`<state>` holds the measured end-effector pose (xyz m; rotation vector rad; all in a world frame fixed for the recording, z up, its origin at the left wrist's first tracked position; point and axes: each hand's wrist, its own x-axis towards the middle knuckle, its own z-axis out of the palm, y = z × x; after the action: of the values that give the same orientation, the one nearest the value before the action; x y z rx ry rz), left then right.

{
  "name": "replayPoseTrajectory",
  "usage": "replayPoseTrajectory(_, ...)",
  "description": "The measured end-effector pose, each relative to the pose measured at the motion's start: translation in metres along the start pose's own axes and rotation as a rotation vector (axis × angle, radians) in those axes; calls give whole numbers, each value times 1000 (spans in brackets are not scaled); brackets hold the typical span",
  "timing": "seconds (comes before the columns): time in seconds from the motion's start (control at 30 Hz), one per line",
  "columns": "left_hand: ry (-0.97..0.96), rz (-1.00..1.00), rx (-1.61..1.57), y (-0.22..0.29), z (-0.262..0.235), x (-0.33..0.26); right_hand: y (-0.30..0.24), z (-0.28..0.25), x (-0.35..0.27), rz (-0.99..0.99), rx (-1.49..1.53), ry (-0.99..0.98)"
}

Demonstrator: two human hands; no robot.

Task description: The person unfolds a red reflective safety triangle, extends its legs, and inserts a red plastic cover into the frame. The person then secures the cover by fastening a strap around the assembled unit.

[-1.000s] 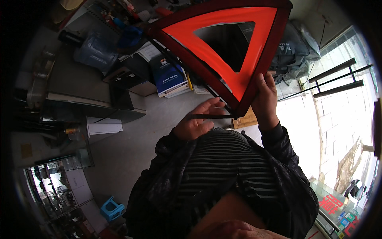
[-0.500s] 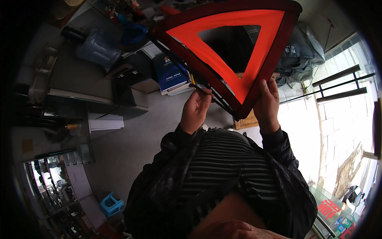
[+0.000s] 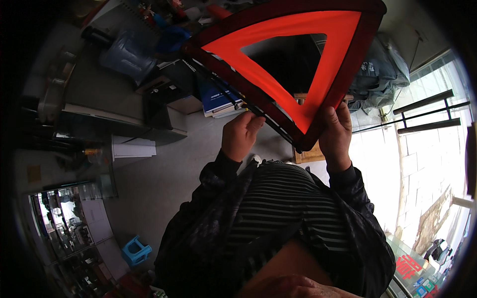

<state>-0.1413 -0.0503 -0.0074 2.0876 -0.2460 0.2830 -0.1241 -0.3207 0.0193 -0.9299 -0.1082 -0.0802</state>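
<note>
A red warning triangle (image 3: 338, 69) with a bright orange-red inner band and a dark red outer border is held up in front of me, one corner pointing down toward my chest. My right hand (image 3: 336, 136) grips it near that low corner, thumb on the face and the other fingers mostly hidden behind. At the left side, thin black rods (image 3: 271, 123) run along the border. My left hand (image 3: 242, 135) is closed there, thumb and fingertips pinched at the rods. A short dark tip (image 3: 238, 106) sticks out just above its fingers.
Beyond the triangle stands a desk (image 3: 102, 113) with a clear water jug (image 3: 128, 57) and blue-covered books (image 3: 216, 98). A wooden stool (image 3: 309, 153) is partly hidden below the triangle. A blue plastic stool (image 3: 135, 250) and a glass cabinet (image 3: 62, 218) are at left.
The dark piece at my left fingers stood out from the triangle before and now lies closer along its edge. My left hand has moved slightly left and down; the right keeps its grip.
</note>
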Motion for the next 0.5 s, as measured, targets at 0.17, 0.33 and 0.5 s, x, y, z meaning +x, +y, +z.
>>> replayPoseTrajectory(0.17,72,-34,-103,-2,6,0,-2,1,1,27,-10,55)
replayPoseTrajectory(0.33,-3,-144,-507,-3,5,3,-3,0,4,41,34,17)
replayPoseTrajectory(0.5,-44,-205,-792,2,3,5,1,-5,8,64,111,35)
